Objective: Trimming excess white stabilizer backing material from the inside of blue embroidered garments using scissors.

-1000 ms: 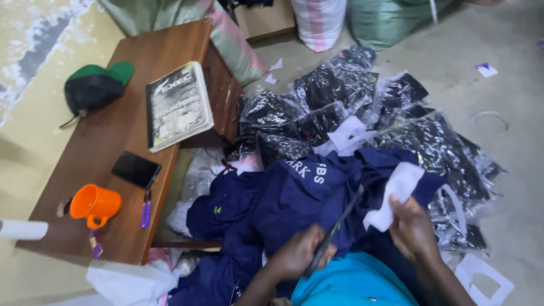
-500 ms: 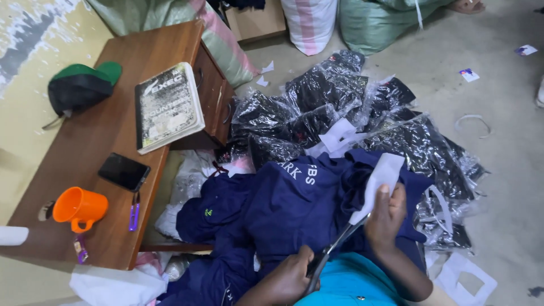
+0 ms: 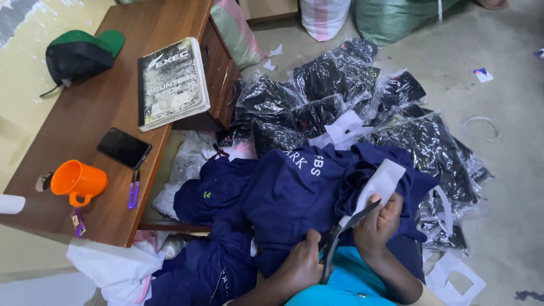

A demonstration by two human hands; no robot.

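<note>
The left hand (image 3: 303,266) is clamped on black scissors (image 3: 343,235), blades parted at a white fabric piece (image 3: 381,182). The right hand (image 3: 378,222) pinches that piece over navy garments (image 3: 294,187)

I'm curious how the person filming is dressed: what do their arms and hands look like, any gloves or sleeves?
Both hands are bare: no gloves on the left hand or the right hand, and no rings or watch that I can make out. The forearms are uncovered too, with no sleeves reaching them. Just below them shows a bright turquoise garment with a small button.
</note>
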